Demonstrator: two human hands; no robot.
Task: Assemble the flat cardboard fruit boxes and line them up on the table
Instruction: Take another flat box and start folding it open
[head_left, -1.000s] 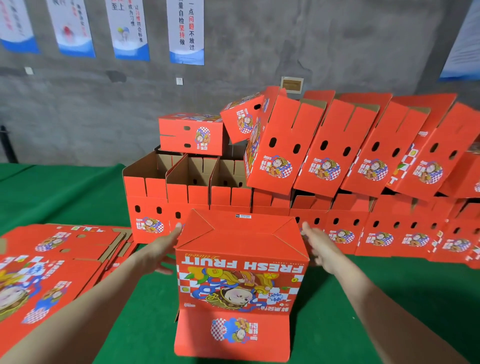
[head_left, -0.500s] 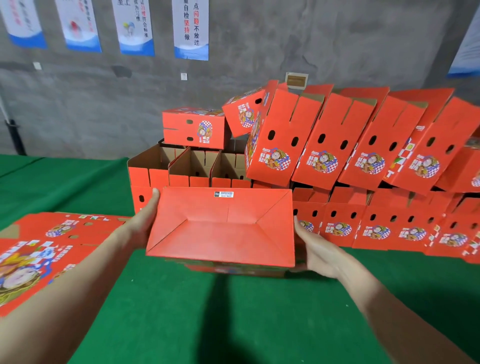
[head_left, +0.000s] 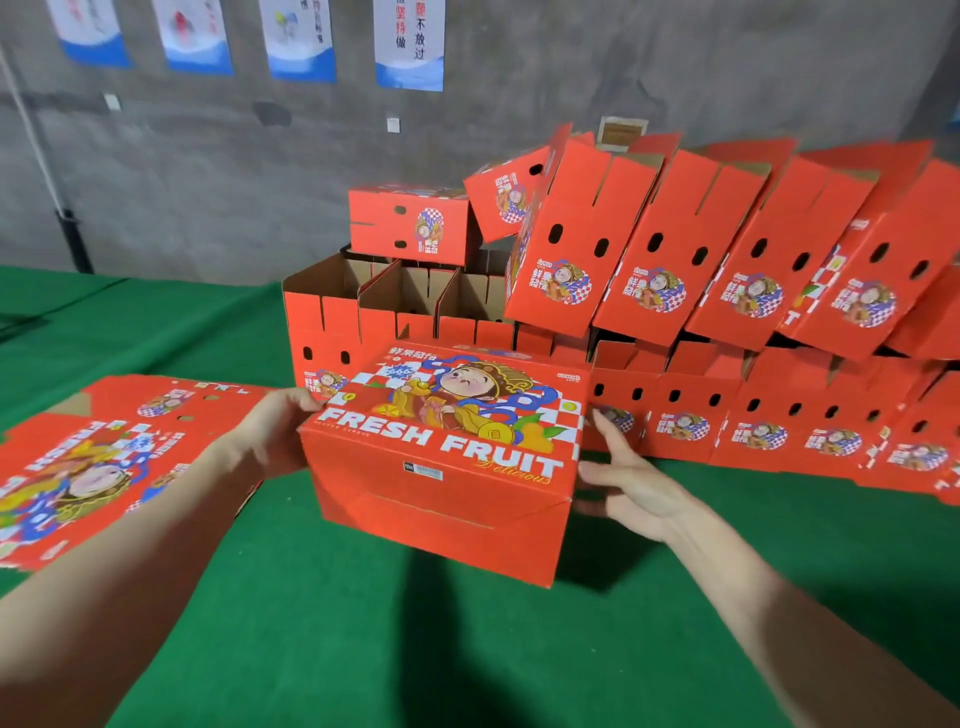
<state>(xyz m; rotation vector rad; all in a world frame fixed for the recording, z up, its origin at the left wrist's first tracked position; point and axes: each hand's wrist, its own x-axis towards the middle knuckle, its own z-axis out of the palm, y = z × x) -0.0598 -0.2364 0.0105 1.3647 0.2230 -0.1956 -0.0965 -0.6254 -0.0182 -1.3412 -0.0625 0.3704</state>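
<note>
Between left hand (head_left: 275, 434) and right hand (head_left: 631, 493), assembled fruit box (head_left: 441, 504)

Red fruit box (head_left: 441, 483) centre frame, "FRESH FRUIT" face up. Left hand (head_left: 270, 436) grips its 9 o'clock edge, right hand (head_left: 634, 493) flat-fingered against 3 o'clock side. Flat boxes (head_left: 104, 457) at 9 o'clock, assembled boxes (head_left: 727, 291) 12 to 3 o'clock. Green table (head_left: 363, 649).

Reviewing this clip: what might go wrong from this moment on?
The box is held only between the left hand and the flat, open right hand; it may slip. Its folded bottom faces the camera and might spring open. The leaning boxes rest tilted on the row below; a bump while placing might topple them.
</note>
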